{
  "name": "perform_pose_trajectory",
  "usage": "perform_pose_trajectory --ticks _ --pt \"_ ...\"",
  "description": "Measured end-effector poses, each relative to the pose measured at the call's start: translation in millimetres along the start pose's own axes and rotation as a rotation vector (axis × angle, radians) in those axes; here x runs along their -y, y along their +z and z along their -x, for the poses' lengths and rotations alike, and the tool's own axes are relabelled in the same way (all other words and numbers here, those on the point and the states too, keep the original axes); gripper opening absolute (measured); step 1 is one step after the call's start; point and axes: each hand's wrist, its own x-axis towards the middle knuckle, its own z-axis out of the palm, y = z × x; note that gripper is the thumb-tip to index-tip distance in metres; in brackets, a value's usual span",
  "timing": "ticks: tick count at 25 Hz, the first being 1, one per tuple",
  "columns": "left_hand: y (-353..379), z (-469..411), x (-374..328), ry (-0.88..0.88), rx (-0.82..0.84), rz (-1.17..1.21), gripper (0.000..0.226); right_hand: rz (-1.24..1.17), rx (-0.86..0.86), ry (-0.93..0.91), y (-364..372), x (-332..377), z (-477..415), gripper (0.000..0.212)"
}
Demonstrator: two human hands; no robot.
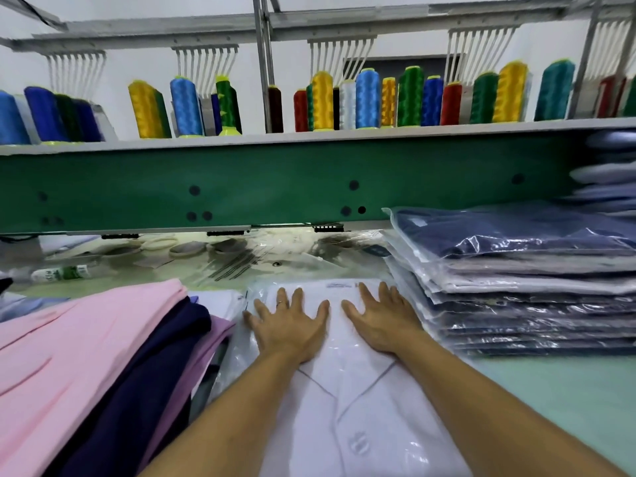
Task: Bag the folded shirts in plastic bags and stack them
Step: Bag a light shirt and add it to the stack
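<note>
Both hands are laid flat with fingers straight and spread wide, and nothing is gripped. The left hand (289,321) and the right hand (382,318) are pressed side by side on the far half of a white shirt (351,414), which is already sheathed in a clear plastic bag (235,356). This pack lies on the pale green surface (568,390) directly in front of the person. It is set between a pile of unbagged shirts (86,356) on the left and a stack of bagged shirts (516,294) on the right.

Trouble is most likely to be caused by the film. It is thin, glossy and crinkled, so the shirt could slide inside it under uneven pressure and the fold could be lost. Air may also be left trapped if the pressing is hurried. Whether the mouth of the bag is closed cannot be told. The stack on the right is built of flat, slick rectangular packs with staggered edges, so a pack added carelessly could slip off.

The white cloth is smooth, with a stitched collar and a pale button. The unbagged pile is matte and soft, pink over navy and lilac, with rounded folded edges
</note>
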Motion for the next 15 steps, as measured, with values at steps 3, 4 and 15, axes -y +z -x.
perform_pose_trajectory --ticks 3,4,15 --pt "-2 11 8 -0.035 0.003 0.025 0.084 -0.064 0.028 0.044 -3 -4 10 0.079" --pt "-6 14 8 -0.045 0.024 0.014 0.085 -0.065 0.021 0.059 -5 -3 15 0.075" --pt "-56 87 -19 0.088 0.121 -0.012 0.065 0.07 -0.159 -0.061 -37 46 93 0.06"
